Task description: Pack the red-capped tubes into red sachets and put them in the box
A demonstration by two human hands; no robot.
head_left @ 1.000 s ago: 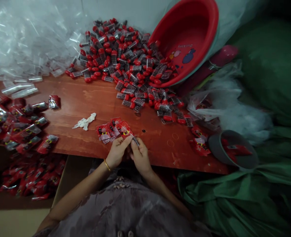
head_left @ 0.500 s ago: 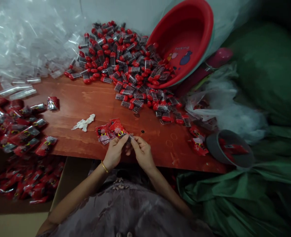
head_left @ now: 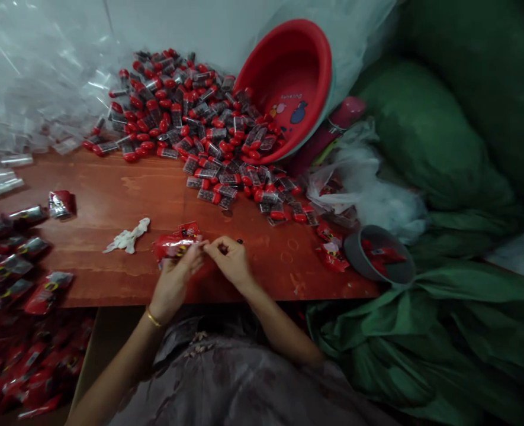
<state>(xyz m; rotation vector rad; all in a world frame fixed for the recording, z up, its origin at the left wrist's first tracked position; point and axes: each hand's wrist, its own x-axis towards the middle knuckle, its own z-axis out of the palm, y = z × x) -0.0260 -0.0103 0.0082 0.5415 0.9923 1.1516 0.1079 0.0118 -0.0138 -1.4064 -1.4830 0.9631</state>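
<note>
Gripping red shiny packet point(head_left: 173, 244) by its right end: left hand point(head_left: 176, 283), gold bracelet point(head_left: 153, 318) on wrist, just left of frame center. Right hand point(head_left: 231, 261) meets it there, thumb and index pinched together at the packet's end; can't tell if they hold anything. Packet sits above the desk point(head_left: 97, 260), over a red printed piece point(head_left: 189, 229) that pokes out behind it. White crumpled scrap point(head_left: 128, 236) to the left, near. Filled red-and-silver packets point(head_left: 8, 272) heaped at left edge. Clear plastic pile point(head_left: 35, 83) upper left. Big heap of red-capped clear containers point(head_left: 190, 112) top center, running up to tilted red basin point(head_left: 283, 65). Gray bowl point(head_left: 354, 255) with red packets inside, right of center; green cloth point(head_left: 399, 337) lower right.
</note>
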